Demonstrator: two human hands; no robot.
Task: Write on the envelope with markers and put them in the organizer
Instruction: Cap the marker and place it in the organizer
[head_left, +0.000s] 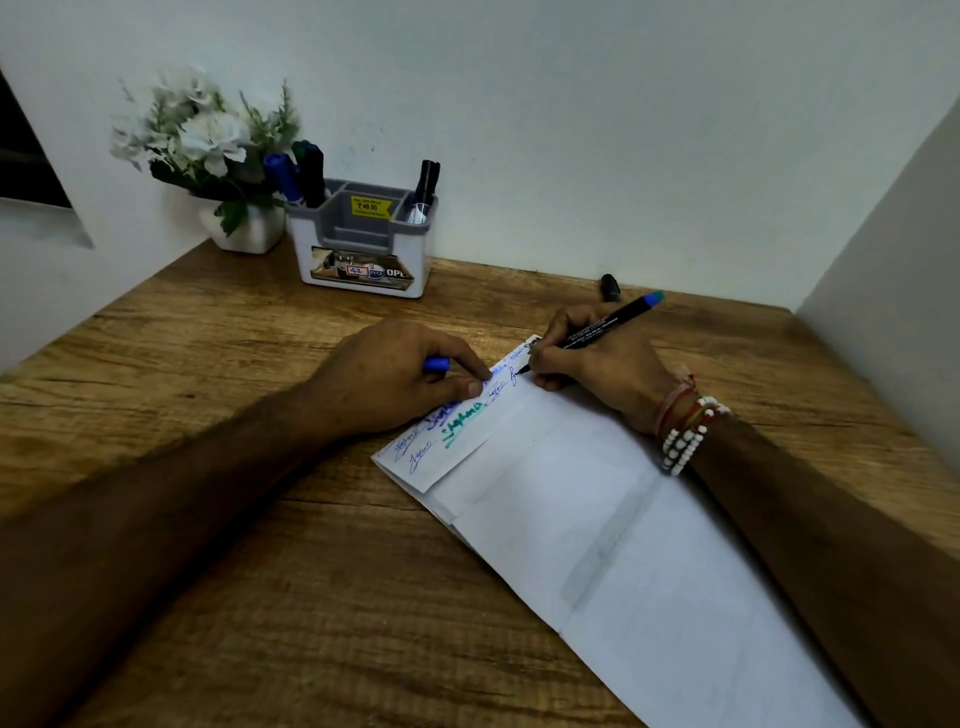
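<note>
Because it is only folded paper, the white envelope (597, 493) will handle as light, limp and quick to slide or crease. It lies flat on the wooden table (260, 519), running from the middle of the scene to the near right corner. Its flap end is turned toward the far left and already carries blue and green scribbles. It is best steadied by flat pressure near the writing line rather than by a pinch.

The black marker (608, 325) is a stiff, slim, light barrel with a blue-green end, its tip down on the flap. The right hand (597, 364) pinches it low, close to the tip, which looks like the sound place for control. For carrying it to the holder, the mid-barrel would probably do.

The left hand (400, 374) rests just left of the tip, fingertips pressing the flap. It curls round a small blue piece (436, 364), likely a cap, though I cannot tell for sure.

Beyond the right hand a dark marker or cap (610, 287) lies on the table. The grey and white organizer (415, 249) stands at the far left against the wall. It holds blue markers (283, 174) in its left compartment and black markers (427, 187) in its right. A flower pot (249, 234) sits just left of it.
</note>
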